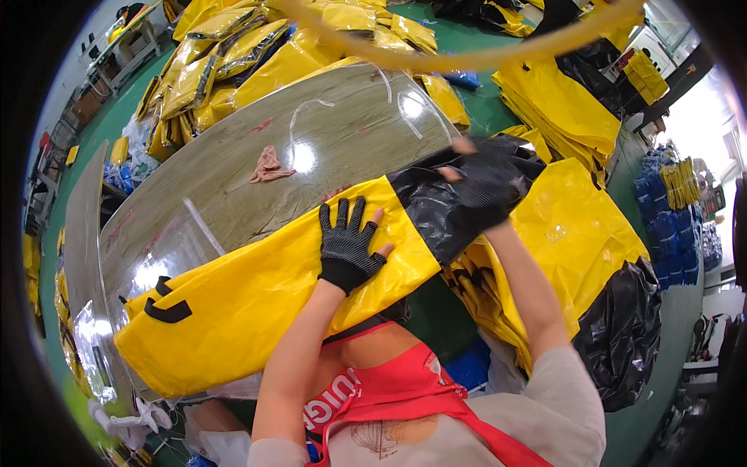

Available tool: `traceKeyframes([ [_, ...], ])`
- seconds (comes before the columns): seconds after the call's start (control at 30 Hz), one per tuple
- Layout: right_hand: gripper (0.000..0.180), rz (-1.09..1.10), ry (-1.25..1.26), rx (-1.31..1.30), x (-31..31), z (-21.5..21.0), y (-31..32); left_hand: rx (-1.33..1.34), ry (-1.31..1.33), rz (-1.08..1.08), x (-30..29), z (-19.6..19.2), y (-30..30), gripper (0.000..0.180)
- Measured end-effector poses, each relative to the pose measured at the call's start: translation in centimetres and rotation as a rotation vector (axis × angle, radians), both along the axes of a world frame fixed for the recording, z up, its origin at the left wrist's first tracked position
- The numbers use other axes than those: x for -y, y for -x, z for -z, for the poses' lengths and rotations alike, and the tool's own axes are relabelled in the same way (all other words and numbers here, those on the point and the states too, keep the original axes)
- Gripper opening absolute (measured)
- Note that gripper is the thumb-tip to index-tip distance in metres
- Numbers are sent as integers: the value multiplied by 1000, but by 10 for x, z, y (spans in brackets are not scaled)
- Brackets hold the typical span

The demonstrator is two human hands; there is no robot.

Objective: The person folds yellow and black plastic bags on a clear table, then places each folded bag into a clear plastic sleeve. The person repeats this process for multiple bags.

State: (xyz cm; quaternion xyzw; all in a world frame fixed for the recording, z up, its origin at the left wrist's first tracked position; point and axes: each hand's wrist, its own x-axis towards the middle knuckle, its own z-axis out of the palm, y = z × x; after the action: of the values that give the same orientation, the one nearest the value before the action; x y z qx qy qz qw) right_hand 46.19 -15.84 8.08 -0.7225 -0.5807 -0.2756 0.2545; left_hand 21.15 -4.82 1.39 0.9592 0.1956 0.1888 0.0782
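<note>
A long folded piece of glossy yellow plastic sheeting (264, 292) lies across the table in front of me, with a black end section (420, 198) at its right and black straps (167, 310) at its left. My left hand (350, 245), in a black dotted glove with bare thumb and fingertip, presses flat on the yellow part, fingers spread. Over the black section is my right hand (490, 183), gloved alike and smeared by motion; whether it grips the material cannot be made out.
The wood-patterned table (226, 163) holds a crumpled pink cloth (271, 165) and clear plastic strips. Behind it rises a heap of packed yellow bundles (233, 54). More yellow sheeting (572, 226) with black ends is stacked at my right; a blurred tan band (467, 56) crosses above.
</note>
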Motion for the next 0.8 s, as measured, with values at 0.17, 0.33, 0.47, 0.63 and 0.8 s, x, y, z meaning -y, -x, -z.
traceKeyframes([
  [0.17, 65, 352, -414, -1378, 120, 117, -74, 258, 303, 82, 15, 28, -28, 69],
  [0.33, 41, -15, -535, -1473, 76, 55, -9, 125, 150, 56, 16, 1, -33, 80],
  [0.47, 34, -551, -288, -1654, 39, 14, 130, -26, 6, 58, 14, 6, -27, 78],
  [0.63, 57, -758, 277, -306, -4, 22, 203, -60, 35, 75, 35, 17, 0, 70],
  [0.8, 49, -800, 342, -279, -7, 13, 204, -56, 405, 247, 79, -29, 60, 62],
])
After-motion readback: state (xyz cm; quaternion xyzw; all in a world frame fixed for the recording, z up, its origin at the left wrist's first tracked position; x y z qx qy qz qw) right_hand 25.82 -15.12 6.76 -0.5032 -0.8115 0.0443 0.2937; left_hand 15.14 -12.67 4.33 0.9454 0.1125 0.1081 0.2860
